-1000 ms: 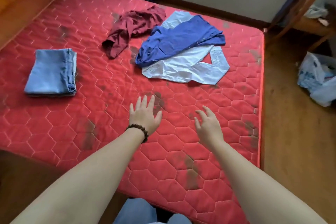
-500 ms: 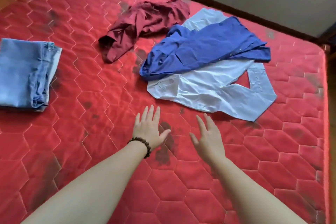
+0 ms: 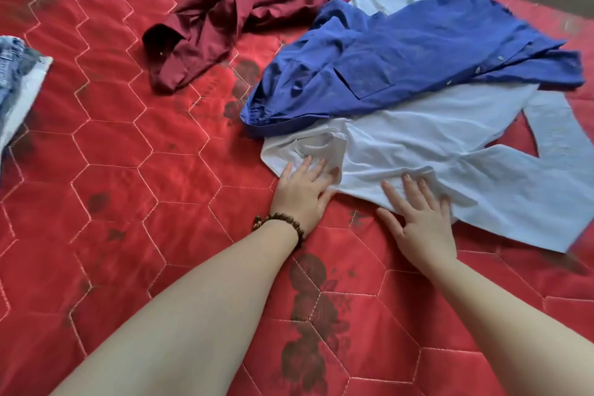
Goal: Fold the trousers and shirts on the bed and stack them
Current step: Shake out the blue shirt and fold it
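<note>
Left hand [image 3: 300,191] and right hand [image 3: 419,219] lie flat, fingers spread, on near edge of pale blue shirt [image 3: 434,151]; nothing gripped. Royal blue shirt [image 3: 401,61] overlaps its far half. Maroon shirt [image 3: 244,6] crumpled beyond. Folded jeans [image 3: 16,80] far left on red mattress [image 3: 128,186]
</note>
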Demonstrator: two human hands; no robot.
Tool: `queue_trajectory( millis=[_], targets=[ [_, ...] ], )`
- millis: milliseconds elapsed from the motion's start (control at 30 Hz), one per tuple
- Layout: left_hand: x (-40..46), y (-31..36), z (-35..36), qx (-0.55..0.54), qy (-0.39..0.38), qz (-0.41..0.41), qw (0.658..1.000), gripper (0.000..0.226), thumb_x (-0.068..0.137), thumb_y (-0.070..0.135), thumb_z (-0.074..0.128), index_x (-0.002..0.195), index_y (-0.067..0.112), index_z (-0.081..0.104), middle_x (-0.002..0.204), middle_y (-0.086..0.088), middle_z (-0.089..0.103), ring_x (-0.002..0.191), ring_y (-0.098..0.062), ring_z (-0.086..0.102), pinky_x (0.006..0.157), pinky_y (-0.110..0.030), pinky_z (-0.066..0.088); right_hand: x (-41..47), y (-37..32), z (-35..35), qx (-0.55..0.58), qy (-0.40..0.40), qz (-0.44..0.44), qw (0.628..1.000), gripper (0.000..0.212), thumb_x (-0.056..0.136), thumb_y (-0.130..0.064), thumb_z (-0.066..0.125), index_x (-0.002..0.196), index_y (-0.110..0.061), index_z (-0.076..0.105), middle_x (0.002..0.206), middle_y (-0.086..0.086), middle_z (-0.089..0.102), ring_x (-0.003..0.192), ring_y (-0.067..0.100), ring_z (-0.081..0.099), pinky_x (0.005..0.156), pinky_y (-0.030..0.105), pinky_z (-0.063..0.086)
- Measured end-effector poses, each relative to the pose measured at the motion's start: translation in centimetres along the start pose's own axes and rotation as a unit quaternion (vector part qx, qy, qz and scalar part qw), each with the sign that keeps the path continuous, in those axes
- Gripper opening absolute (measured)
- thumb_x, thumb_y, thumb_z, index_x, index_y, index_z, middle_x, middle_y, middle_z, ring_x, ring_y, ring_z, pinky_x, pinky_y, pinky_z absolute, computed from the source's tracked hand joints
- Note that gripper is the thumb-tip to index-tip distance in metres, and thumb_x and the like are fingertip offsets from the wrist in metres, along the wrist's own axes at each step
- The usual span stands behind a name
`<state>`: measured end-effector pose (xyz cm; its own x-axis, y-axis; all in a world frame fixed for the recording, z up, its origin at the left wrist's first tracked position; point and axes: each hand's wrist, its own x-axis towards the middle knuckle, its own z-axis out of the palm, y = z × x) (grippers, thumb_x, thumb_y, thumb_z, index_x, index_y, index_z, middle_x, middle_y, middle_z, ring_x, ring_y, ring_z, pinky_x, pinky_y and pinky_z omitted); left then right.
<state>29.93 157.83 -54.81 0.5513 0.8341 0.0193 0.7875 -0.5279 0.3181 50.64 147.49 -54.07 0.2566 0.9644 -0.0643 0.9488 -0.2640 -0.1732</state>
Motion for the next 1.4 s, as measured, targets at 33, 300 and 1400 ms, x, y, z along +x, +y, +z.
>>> queue_trajectory(
  millis=[33,300,1400],
  targets=[
    [0.4,0.1,-0.1,-0.009,0.008,0.002,1.000,0.039,0.100,0.038,0.039,0.135,0.025,0.052,0.150,0.001,0.039,0.142,-0.020,0.028,0.116,-0.037,0.014,0.1,-0.3,0.1,0.024,0.033,0.006,0.999,0.046,0.094,-0.040,0.053,0.139,-0.038,0.046,0.155,0.002,0.031,0.144,0.028,0.024,0.113,0.053,0.015],
    [-2.5,1.3,-2.0,0.018,-0.013,-0.058,0.998,0.033,0.100,0.041,0.036,0.111,0.023,0.062,0.111,-0.001,0.066,0.099,-0.025,0.063,0.072,-0.035,0.045,-2.4,-2.5,-1.2,0.061,0.037,0.047,0.996,0.034,0.098,-0.013,0.046,0.128,-0.022,0.060,0.139,0.004,0.054,0.135,0.027,0.042,0.103,0.043,0.038],
    [-38.1,-3.5,-9.5,-0.035,-0.036,-0.289,0.956,0.069,0.089,0.043,0.058,0.148,0.024,0.029,0.160,0.001,0.013,0.147,-0.020,0.001,0.117,-0.043,0.012,-26.3,-23.1,-1.9,0.075,-0.109,-0.162,0.978,0.070,0.090,-0.040,0.058,0.150,-0.034,0.022,0.161,0.005,0.006,0.148,0.025,0.008,0.118,0.049,0.009]
  ],
)
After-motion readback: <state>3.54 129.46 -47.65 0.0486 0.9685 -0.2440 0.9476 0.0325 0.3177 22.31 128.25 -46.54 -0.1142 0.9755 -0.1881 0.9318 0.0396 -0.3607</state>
